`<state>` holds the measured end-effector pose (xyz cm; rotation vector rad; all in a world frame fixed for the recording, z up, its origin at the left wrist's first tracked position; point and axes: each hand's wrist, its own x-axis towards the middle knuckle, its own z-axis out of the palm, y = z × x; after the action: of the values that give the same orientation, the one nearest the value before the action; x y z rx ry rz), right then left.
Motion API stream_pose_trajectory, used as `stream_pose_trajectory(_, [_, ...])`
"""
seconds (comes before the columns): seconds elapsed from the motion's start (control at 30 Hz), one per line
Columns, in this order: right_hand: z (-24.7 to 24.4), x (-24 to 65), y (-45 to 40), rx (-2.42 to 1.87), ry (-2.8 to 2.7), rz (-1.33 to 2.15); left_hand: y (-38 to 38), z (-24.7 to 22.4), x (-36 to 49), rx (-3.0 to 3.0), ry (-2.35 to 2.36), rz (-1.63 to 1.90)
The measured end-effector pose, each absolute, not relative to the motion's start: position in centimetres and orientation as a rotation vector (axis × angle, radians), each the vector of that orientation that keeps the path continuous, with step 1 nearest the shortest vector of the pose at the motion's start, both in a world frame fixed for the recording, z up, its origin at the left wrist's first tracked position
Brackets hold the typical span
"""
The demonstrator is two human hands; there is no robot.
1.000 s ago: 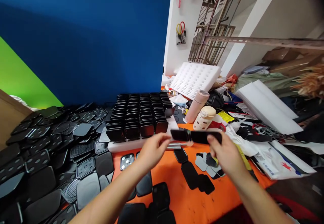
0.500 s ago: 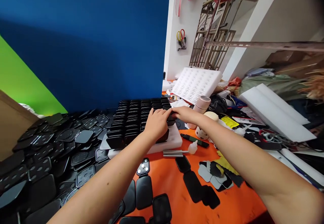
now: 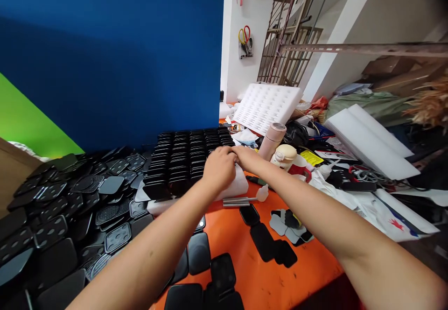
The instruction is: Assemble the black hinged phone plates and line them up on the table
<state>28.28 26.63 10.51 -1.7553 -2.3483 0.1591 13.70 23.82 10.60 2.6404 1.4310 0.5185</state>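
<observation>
My left hand (image 3: pixel 220 166) is at the front right corner of a block of black, rounded flat pieces (image 3: pixel 180 158) standing in close rows. Its fingers are curled and bent inward. My right hand (image 3: pixel 245 158) meets it from the right, fingers closed against the left fingertips. Whatever is pinched between them is hidden behind the knuckles. A thick white foam slab (image 3: pixel 238 181) lies under the rows, its right end showing below my hands.
Loose black plates (image 3: pixel 115 237) heap up on the left. Metal rods (image 3: pixel 236 201), a small dropper bottle (image 3: pixel 262 192), grey and black pads (image 3: pixel 289 226) and a pink flask (image 3: pixel 273 139) lie or stand on the orange table (image 3: pixel 266 284). A blue panel (image 3: pixel 115 58) rises behind.
The view has shifted, so most things sit slightly higher and further left. My hands have drawn closer together, and the dark piece seen at my right fingertips is now hidden.
</observation>
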Motion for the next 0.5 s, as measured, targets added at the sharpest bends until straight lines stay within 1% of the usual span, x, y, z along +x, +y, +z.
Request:
stream_pose_trajectory(0.1, [9.3, 29.0, 19.6, -1.809, -2.236, 0.088, 19.3, 7.3, 13.5, 2.528, 1.302, 0.404])
stream_pose_trajectory(0.17, [6.8, 29.5, 14.1, -1.895, -2.226, 0.122, 16.8, 4.4, 13.5, 2.433, 1.253, 0.336])
stream_pose_trajectory(0.27, [2.2, 29.9, 8.2, -2.144, -2.193, 0.281, 14.9, 0.8, 14.0, 2.316, 1.267, 0.309])
stream_pose_trajectory(0.37, [-0.7, 29.6, 6.6, -2.286, -1.936, 0.486, 14.6, -0.7, 14.4, 2.269, 1.309, 0.322])
stream_pose_trajectory(0.5, [-1.5, 29.2, 7.3, -2.195, -1.637, 0.777, 14.8, -0.7, 14.2, 2.274, 1.331, 0.292])
